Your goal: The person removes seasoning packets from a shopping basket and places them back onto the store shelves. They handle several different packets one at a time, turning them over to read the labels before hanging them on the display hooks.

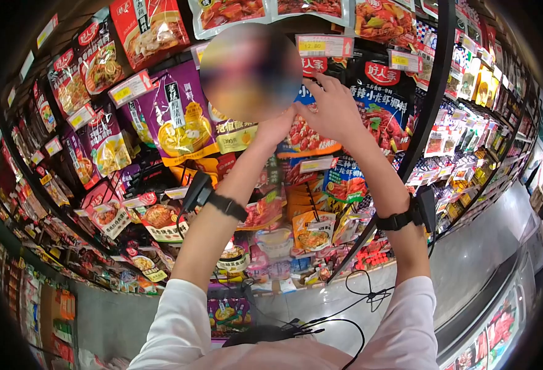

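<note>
My right hand (332, 111) is at the upper part of a blue crayfish seasoning packet (308, 137) hanging on the shelf rack. Its bent fingers and thumb press on the packet. Close beside it, my left hand (276, 128) reaches to the packet's left edge, but a round blurred patch hides its fingers. Right of my hands hangs a dark crayfish seasoning packet (383, 120) with a red label. On the left are a yellow-green packet (233, 137) and a large purple packet (180, 117) with a picture of soup. Both wrists wear black straps.
Price tags (324, 46) line the rack above the packets. A black upright post (428, 92) stands right of my right arm. Lower rows hold more packets, including an orange one (313, 231). Black cables (370, 296) hang near my body. Bottom right is a case (493, 333) with packaged goods.
</note>
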